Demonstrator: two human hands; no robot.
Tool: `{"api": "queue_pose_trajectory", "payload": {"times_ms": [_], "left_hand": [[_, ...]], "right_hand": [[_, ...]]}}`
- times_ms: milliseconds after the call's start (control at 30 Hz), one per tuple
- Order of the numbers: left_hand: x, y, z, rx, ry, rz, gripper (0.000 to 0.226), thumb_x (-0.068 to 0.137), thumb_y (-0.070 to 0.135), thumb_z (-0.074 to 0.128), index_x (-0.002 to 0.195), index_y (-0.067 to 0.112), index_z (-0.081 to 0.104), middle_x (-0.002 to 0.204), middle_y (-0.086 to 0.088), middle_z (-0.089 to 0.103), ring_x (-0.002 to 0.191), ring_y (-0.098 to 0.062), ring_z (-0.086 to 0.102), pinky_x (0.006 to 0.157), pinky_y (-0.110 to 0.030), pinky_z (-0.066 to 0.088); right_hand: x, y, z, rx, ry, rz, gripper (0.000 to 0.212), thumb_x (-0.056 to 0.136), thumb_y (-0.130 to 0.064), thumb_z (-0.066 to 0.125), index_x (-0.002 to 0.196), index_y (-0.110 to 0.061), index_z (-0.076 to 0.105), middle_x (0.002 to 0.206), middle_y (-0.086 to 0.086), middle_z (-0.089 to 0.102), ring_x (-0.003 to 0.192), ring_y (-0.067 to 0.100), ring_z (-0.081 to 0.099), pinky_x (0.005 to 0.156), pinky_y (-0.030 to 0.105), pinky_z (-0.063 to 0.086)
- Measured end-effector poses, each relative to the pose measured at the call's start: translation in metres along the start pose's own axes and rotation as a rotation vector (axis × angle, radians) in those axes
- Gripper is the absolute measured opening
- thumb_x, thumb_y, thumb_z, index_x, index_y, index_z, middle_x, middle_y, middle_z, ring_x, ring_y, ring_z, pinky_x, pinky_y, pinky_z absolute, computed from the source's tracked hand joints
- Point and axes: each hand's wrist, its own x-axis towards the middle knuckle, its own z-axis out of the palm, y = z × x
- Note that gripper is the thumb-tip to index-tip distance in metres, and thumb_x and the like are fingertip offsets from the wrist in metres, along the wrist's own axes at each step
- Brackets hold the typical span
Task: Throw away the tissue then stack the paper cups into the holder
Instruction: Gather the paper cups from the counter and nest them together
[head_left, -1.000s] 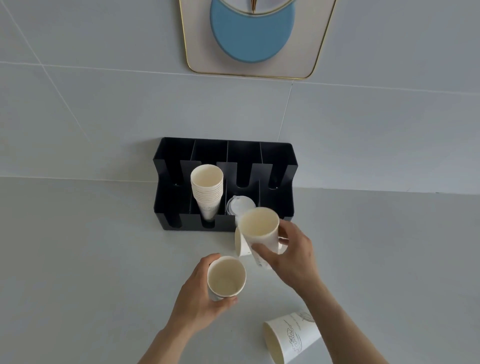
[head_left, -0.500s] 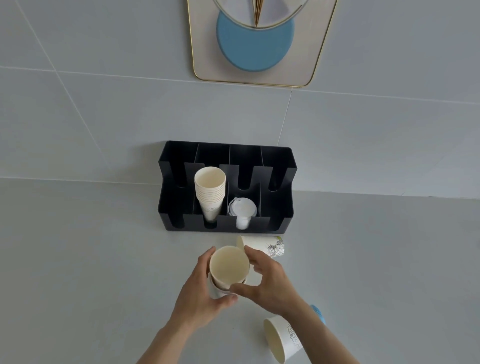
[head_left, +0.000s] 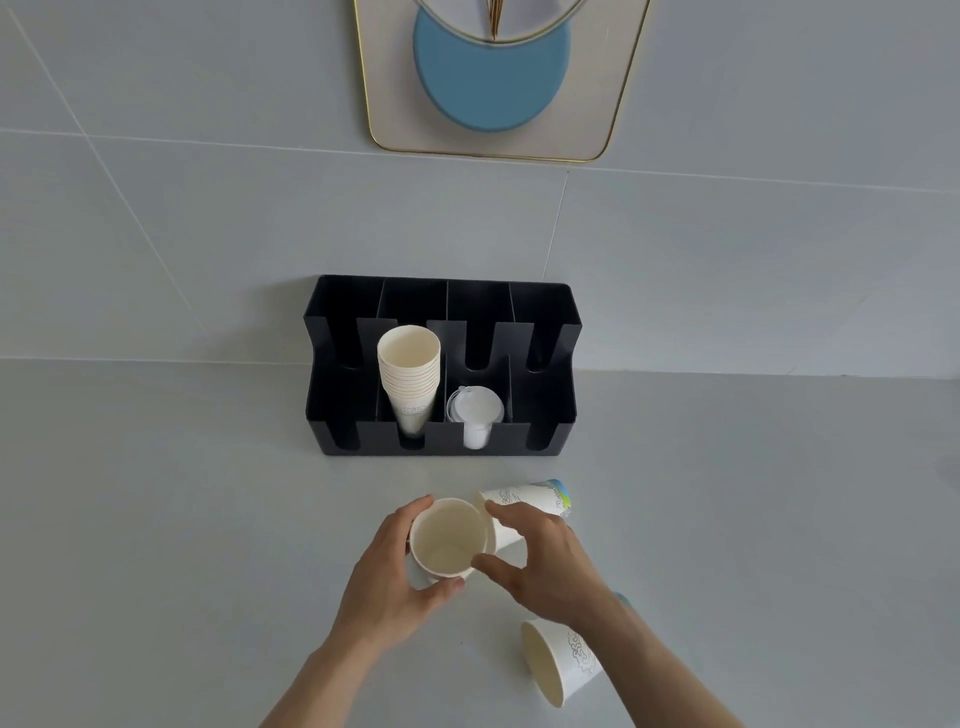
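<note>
A black holder (head_left: 441, 441) with several slots stands against the wall. A stack of paper cups (head_left: 409, 375) leans in its second slot. In front of it my left hand (head_left: 387, 582) grips nested paper cups (head_left: 448, 540), upright on the counter. My right hand (head_left: 540, 561) is at the cups' right side, fingers apart around the rim. One paper cup (head_left: 535, 505) lies on its side just behind my right hand. Another paper cup (head_left: 563, 667) lies on its side under my right forearm. No tissue is in sight.
Clear plastic lids (head_left: 475, 410) sit in the holder's third slot; its first and last slots hold nothing. A framed picture with a blue disc (head_left: 493, 78) hangs on the tiled wall above. The grey counter (head_left: 182, 545) stretches left and right.
My right hand carried its cup down from near the holder and set it into the cup in my left hand. Its fingers have now loosened around the rim.
</note>
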Motion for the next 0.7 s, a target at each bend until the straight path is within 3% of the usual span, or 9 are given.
{"api": "queue_pose_trajectory", "payload": {"times_ms": [167, 300, 367, 533, 700], "left_hand": [[0.000, -0.003, 0.003, -0.023, 0.001, -0.010, 0.092, 0.063, 0.047, 0.090, 0.140, 0.047, 0.039, 0.138, 0.027, 0.050, 0.119, -0.006, 0.058, 0.095, -0.029, 0.054], [0.000, -0.004, 0.005, -0.048, 0.006, -0.014, 0.092, 0.063, 0.044, 0.091, 0.140, 0.046, 0.041, 0.139, 0.024, 0.052, 0.121, -0.007, 0.058, 0.098, -0.034, 0.055], [0.000, -0.004, 0.006, -0.055, 0.005, -0.010, 0.092, 0.063, 0.042, 0.092, 0.140, 0.045, 0.041, 0.140, 0.024, 0.052, 0.122, -0.008, 0.057, 0.099, -0.035, 0.054], [-0.002, -0.001, 0.006, -0.075, 0.002, -0.011, 0.093, 0.062, 0.039, 0.094, 0.139, 0.045, 0.042, 0.139, 0.025, 0.052, 0.123, -0.005, 0.056, 0.102, -0.031, 0.053], [-0.005, 0.000, 0.008, -0.063, -0.007, -0.009, 0.093, 0.061, 0.043, 0.093, 0.138, 0.046, 0.041, 0.138, 0.025, 0.053, 0.122, -0.002, 0.056, 0.100, -0.033, 0.055]], "right_hand": [[-0.031, 0.034, -0.030, -0.221, -0.203, 0.091, 0.067, 0.091, -0.037, 0.069, 0.152, -0.027, 0.043, 0.147, -0.011, 0.053, 0.134, 0.017, 0.049, 0.107, 0.030, 0.040], [-0.057, 0.057, -0.037, -0.350, -0.442, 0.097, 0.085, 0.085, -0.011, 0.068, 0.158, -0.027, 0.028, 0.156, -0.010, 0.039, 0.142, 0.016, 0.037, 0.114, 0.027, 0.033], [-0.064, 0.063, -0.031, -0.422, -0.489, 0.057, 0.091, 0.081, -0.008, 0.072, 0.158, -0.025, 0.026, 0.155, -0.008, 0.040, 0.143, 0.016, 0.035, 0.115, 0.024, 0.028], [-0.067, 0.072, -0.002, -0.491, -0.456, -0.032, 0.079, 0.076, -0.018, 0.077, 0.148, -0.023, 0.043, 0.138, -0.004, 0.055, 0.128, 0.022, 0.050, 0.110, 0.031, 0.037], [-0.060, 0.073, -0.005, -0.371, -0.270, 0.004, 0.078, 0.076, -0.034, 0.081, 0.145, -0.024, 0.047, 0.133, -0.008, 0.058, 0.118, 0.020, 0.054, 0.095, 0.031, 0.044]]}}
